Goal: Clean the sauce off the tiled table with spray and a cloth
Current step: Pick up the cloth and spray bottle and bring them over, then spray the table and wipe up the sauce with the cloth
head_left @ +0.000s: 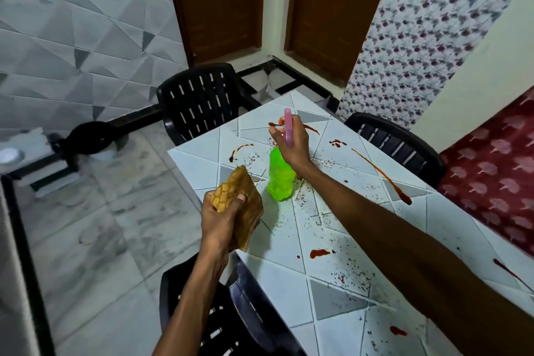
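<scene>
The tiled table (332,292) is pale blue with grey triangles, and red sauce streaks (384,176) and blobs (319,253) lie across it among dark specks. My right hand (291,144) grips the pink trigger head (288,127) of a green spray bottle (280,178), held above the table's far half with the nozzle pointing away. My left hand (218,222) holds a folded brown-yellow waffle cloth (245,205) over the table's left edge.
Black plastic chairs stand at the far end (199,101), the right side (396,144) and the near left corner (228,312). A red patterned bed (497,176) lies right of the table. Marble floor (101,225) stretches to the left, with brown doors behind.
</scene>
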{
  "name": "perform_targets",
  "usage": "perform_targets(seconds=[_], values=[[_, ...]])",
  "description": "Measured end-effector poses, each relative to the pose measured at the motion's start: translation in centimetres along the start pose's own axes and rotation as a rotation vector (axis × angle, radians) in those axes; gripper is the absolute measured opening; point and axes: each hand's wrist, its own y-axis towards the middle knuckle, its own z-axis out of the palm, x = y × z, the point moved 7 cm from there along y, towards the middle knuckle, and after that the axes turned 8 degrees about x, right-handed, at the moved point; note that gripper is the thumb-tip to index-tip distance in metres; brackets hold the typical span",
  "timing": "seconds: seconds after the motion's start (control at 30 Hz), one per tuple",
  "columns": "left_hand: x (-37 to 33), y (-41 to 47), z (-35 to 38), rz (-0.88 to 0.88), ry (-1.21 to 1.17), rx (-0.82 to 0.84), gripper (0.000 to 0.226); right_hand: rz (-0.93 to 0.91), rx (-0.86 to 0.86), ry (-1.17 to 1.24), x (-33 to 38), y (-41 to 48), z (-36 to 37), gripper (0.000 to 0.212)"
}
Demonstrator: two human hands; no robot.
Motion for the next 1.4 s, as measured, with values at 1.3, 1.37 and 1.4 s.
perform_targets(seconds=[1.3, 1.37, 1.4], values=[[18.6, -24.6, 28.0, -0.324, 0.61, 0.948, 0.044, 0.72, 0.07, 0.723, -9.3, -47.6, -31.9, 0.037], [20.9, -27.4, 29.4, -0.468, 0.606, 1.052, 0.053, 0.732, 0.087, 0.708, -9.9, -50.4, -34.8, 0.043], [22.0, -28.7, 30.0, -0.529, 0.606, 1.096, 0.053, 0.73, 0.101, 0.671, -10.0, -51.4, -36.0, 0.048]])
